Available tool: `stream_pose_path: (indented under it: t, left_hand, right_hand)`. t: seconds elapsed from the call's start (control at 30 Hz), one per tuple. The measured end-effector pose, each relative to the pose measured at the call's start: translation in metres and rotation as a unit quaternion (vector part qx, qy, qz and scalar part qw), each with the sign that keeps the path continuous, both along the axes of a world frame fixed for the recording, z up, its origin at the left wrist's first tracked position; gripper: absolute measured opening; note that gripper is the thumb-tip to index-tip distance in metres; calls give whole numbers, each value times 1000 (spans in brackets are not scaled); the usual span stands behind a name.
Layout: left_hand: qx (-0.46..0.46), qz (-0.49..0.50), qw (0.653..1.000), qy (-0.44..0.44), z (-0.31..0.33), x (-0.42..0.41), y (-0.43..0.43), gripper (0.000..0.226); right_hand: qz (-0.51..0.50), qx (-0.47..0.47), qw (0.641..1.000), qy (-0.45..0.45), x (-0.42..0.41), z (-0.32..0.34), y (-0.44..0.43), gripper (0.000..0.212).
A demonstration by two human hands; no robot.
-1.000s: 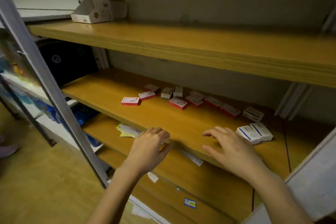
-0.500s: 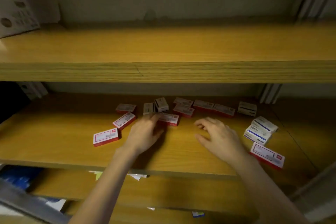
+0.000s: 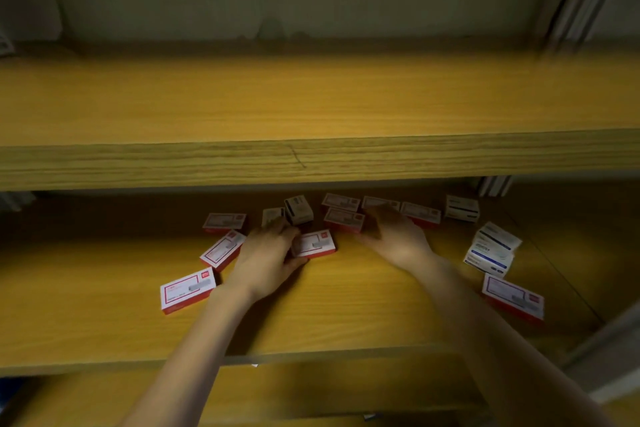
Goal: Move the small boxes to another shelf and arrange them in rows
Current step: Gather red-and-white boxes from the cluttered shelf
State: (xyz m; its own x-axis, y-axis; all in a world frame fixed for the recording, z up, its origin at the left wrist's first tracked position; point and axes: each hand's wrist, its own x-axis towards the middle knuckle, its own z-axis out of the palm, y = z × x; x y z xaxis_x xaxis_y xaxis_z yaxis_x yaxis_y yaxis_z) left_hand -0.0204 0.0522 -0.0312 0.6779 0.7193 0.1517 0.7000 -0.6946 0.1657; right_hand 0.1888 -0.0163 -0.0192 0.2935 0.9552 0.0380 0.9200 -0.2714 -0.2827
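1. Carrier: middle shelf (image 3: 104, 333), a flat board with a yellow wood-grain finish and a thick, square front edge. Above it, upper shelf (image 3: 311, 156) in the same finish.
2. Load: small boxes (image 3: 344, 219), flat rectangular cartons, most with white tops and red sides. Scattered loosely over the rear half of the middle shelf, not in rows.
3. State of left hand (image 3: 266, 256): palm down near the shelf's middle, fingers curved over the far left corner of one red-edged box (image 3: 317, 243), thumb against its near edge. Pinch grip on the left end, box flat on the shelf.
4. State of right hand (image 3: 398, 239): palm down, fingers straight and spread, nothing held. Fingertips over the rear cartons; contact not determinable through motion blur.
5. Toward the left front: angled carton (image 3: 187, 289), closest of all to the front edge.
6. Just beyond the left fingers: taller dark-printed carton (image 3: 299, 210), standing on edge.
7. Toward the right edge: blue-striped cartons (image 3: 493, 250), two overlapping. Near the rear edge: black-striped carton (image 3: 462, 207).
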Motion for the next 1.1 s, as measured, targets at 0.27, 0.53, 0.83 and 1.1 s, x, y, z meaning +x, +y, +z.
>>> stream_pose_path:
  t: [0.27, 0.53, 0.83, 1.1]
  left_hand:
    - [50, 2, 997, -54, 5, -40, -13, 45]
    - [52, 4, 996, -76, 13, -49, -29, 47]
    - [-1, -63, 992, -111, 30, -26, -63, 59]
    - [-26, -179, 975, -133, 52, 30, -123, 65]
  right_hand:
    - [-26, 22, 999, -18, -10, -9, 8, 56]
    - [-28, 35, 999, -23, -15, -3, -26, 53]
    - [-39, 107, 994, -2, -9, 24, -144, 48]
    - [-68, 123, 989, -40, 18, 47, -249, 51]
